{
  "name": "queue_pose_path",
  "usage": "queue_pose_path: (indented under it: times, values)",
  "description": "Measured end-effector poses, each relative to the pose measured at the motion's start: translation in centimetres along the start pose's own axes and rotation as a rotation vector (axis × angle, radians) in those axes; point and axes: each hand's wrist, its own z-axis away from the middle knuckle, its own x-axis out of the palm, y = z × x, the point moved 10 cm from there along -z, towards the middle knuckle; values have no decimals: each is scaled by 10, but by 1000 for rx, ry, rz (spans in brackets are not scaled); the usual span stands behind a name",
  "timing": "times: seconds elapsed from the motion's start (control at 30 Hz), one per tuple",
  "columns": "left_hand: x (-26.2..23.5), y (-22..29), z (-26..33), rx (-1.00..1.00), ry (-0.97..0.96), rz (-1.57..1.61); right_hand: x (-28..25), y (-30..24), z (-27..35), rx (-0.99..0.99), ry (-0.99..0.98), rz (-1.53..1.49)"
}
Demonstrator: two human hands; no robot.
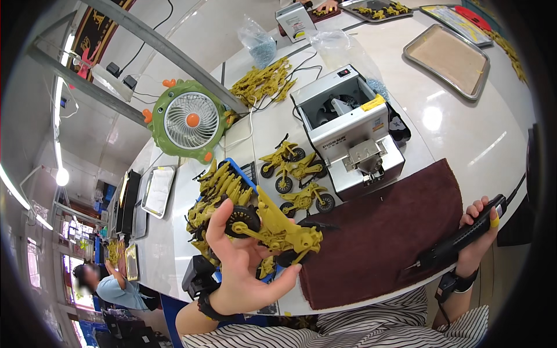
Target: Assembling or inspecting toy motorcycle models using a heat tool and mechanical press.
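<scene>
Held motorbike (284,235): one, yellow-green, with two black wheels (253,216); it is held aloft, tilted, in front of the crate and the left edge of the cloth as seen.
Left grip (246,272): one motorbike is clasped between thumb (283,284) and fingers (219,223).
Right grip (478,232): curled round one black corded tool (461,236); its thin metal tip is pointed leftward over the cloth.
Cloth (383,238): one, dark brown, spread along the near edge of the bench (464,124).
Standing by: three more motorbikes (304,199) are grouped between crate and machine, two wheels seen on each.
Crate (239,173): one, blue, heaped with yellow-green pieces too tangled to be counted.
Machine (354,136): one, grey, box-shaped, set just beyond the cloth; a second grey box (295,23) is seen farther off.
Fan (193,120): one, green, animal-shaped, with one pile of yellow-green parts (264,81) near it.
Clear bags (258,43): two, with bluish contents.
Tan-floored tray (447,62): one, placed at the far right.
Co-worker (119,290): one, blue-clad, seen at the far left.
</scene>
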Motion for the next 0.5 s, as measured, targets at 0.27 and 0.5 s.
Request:
queue_pose_path:
  times: [0.27,0.5]
  values:
    - [0,-15,6,-94,16,35,-5,0,0,0,4,4]
    - [6,-14,5,-146,-37,156,-2,0,0,4,-9,-3]
